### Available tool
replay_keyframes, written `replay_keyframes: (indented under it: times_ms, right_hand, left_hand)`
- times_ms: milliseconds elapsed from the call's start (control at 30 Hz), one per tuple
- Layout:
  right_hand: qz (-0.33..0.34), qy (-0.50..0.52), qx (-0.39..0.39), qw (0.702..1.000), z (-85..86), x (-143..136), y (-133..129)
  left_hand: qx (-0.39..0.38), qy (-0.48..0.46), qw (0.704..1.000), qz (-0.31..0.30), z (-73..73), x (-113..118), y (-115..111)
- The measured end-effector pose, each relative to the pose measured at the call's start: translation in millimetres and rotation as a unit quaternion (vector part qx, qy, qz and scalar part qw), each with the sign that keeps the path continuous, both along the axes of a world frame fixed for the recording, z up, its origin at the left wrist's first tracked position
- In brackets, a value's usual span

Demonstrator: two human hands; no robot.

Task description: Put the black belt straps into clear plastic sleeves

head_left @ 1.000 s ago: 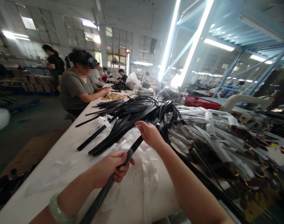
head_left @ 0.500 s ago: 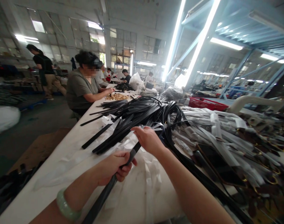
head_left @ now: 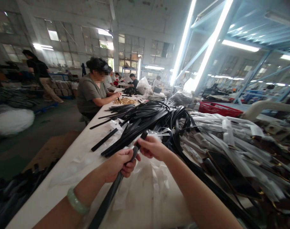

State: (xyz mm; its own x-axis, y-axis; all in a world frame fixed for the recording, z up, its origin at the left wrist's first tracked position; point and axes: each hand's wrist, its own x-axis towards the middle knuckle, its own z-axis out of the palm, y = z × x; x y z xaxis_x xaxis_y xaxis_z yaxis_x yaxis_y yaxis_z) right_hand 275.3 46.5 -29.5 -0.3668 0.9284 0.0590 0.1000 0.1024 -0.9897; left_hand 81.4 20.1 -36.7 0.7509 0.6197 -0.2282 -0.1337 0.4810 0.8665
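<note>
A long black strap (head_left: 107,199) runs up from the bottom edge of the view, slanting to the right. My left hand (head_left: 120,163), with a pale green bangle (head_left: 76,202) on its wrist, is wrapped around the strap a little below its far end. Close above it, my right hand (head_left: 151,148) pinches the strap near its tip, which pokes out beyond the fingers. Just past my hands lies a heap of black straps (head_left: 145,116) on the white table (head_left: 75,159). Crumpled clear plastic film (head_left: 156,178) is spread beneath my hands.
At right are many plastic-wrapped straps (head_left: 242,140), a dark flat phone-like object (head_left: 233,173) and a red basket (head_left: 218,109). A co-worker (head_left: 93,92) sits at the table's left edge by small gold-coloured pieces (head_left: 124,101). Dark strips (head_left: 25,190) lie low at left.
My right hand has come down from above the strap's end and closed on it. My left hand still holds the strap. The whole view has shifted, so things appear farther right.
</note>
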Motion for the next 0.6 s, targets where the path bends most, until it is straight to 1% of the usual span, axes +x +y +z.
replay_keyframes:
  times_ms: [33, 67, 100, 167, 233, 300, 367, 433, 467, 533, 600]
  right_hand:
    - [0.045, -0.002, 0.013, 0.999, -2.0, -7.0, -4.1]
    - [0.061, 0.000, 0.040, 0.997, -3.7, -12.5, -7.7]
    - [0.055, 0.006, 0.068, 0.996, -5.0, -15.7, -10.5]
    - [0.010, 0.023, 0.096, 0.995, -6.9, -15.4, -13.6]
    - [-0.032, 0.044, 0.089, 0.995, -8.5, -9.1, -14.0]
    - [-0.046, 0.076, 0.060, 0.994, -10.9, -2.5, -12.8]
    - [-0.015, 0.087, 0.024, 0.996, -14.7, 1.4, -11.6]
    - [0.011, 0.086, 0.006, 0.996, -19.4, 3.1, -10.9]
    - [0.013, 0.084, 0.003, 0.996, -22.0, 3.7, -10.3]
    - [0.003, 0.079, 0.004, 0.997, -27.8, 5.3, -7.8]
    - [-0.007, 0.064, 0.007, 0.998, -34.6, 7.7, -3.3]
  left_hand:
    - [0.005, 0.001, 1.000, 0.005, 1.5, -0.6, 0.4]
    - [0.012, 0.006, 1.000, 0.010, 3.4, -1.3, 0.2]
    - [0.022, 0.017, 1.000, 0.013, 5.7, -2.1, -0.7]
    - [0.058, 0.061, 0.996, 0.010, 12.2, -3.9, -6.7]
    - [0.107, 0.122, 0.987, 0.011, 21.1, -7.0, -20.1]
    - [0.135, 0.165, 0.976, 0.034, 31.9, -13.9, -42.0]
    - [0.130, 0.185, 0.971, 0.078, 43.8, -28.9, -73.2]
    - [0.100, 0.193, 0.967, 0.131, 55.8, -55.0, -113.8]
    - [0.085, 0.194, 0.963, 0.165, 61.8, -72.2, -136.9]
    - [0.050, 0.180, 0.948, 0.258, 74.2, -113.0, -184.8]
    - [0.035, 0.186, 0.912, 0.363, 87.0, -157.6, -228.1]
